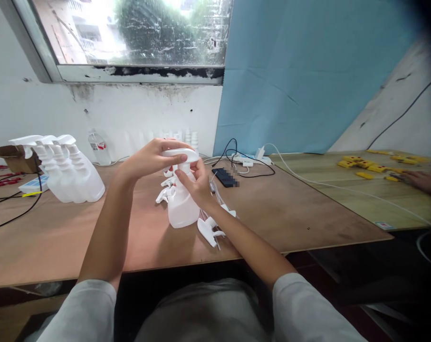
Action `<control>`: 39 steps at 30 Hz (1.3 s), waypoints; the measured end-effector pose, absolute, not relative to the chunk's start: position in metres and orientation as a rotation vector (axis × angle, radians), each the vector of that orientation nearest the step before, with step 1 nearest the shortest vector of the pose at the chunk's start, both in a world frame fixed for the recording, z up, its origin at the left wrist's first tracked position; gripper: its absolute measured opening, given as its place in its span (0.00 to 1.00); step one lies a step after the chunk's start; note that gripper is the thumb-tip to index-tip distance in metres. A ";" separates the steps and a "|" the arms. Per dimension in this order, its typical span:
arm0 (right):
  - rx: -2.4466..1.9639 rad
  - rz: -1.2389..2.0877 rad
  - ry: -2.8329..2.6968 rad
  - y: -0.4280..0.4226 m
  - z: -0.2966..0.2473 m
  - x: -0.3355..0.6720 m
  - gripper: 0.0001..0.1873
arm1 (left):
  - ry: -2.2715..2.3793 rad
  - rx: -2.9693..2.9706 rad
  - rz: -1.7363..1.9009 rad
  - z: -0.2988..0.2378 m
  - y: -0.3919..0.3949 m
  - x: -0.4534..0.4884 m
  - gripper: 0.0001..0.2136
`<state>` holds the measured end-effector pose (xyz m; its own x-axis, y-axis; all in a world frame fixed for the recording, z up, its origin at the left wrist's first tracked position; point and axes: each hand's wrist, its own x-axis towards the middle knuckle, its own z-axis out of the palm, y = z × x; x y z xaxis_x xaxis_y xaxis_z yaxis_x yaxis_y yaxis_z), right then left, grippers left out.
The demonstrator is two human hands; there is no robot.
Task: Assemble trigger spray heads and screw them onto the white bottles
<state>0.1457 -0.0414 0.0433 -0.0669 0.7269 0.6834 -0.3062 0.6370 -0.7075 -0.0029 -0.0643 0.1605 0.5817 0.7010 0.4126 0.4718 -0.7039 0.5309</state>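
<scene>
A translucent white spray bottle (183, 209) stands upright on the brown table in front of me. My left hand (156, 154) is closed over the white trigger sprayer (181, 153) at its top, fingers above and thumb along the near side. Lower down, my right hand (197, 183) wraps round the bottle's neck, its thumb pressed against the front. Loose white trigger sprayers (208, 230) with thin tubes lie beside the bottle on the right, partly under my right forearm. More sprayer heads (164, 194) lie just left of and behind the bottle.
Spray bottles with sprayers fitted (72, 175) stand in a row at the left. A clear labelled bottle (99, 148), a dark phone (225, 177), cables and a power strip (249, 159) are farther back. At right, another person's hand (424, 179) is near yellow pieces (358, 164).
</scene>
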 end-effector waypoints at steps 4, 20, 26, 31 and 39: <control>-0.336 0.900 -1.470 -0.043 0.044 0.146 0.17 | 0.938 2.464 0.868 0.161 -0.064 -0.003 0.16; -0.366 0.937 -1.392 -0.045 0.041 0.145 0.20 | 0.960 2.473 0.844 0.164 -0.070 -0.004 0.16; -0.296 0.972 -1.450 -0.046 0.043 0.147 0.18 | 0.956 2.469 0.837 0.165 -0.071 -0.004 0.17; -0.361 0.936 -1.358 -0.044 0.039 0.146 0.22 | 0.952 2.471 0.829 0.166 -0.075 -0.001 0.17; -0.346 0.949 -1.473 -0.044 0.040 0.150 0.19 | 0.938 2.475 0.819 0.165 -0.073 -0.002 0.18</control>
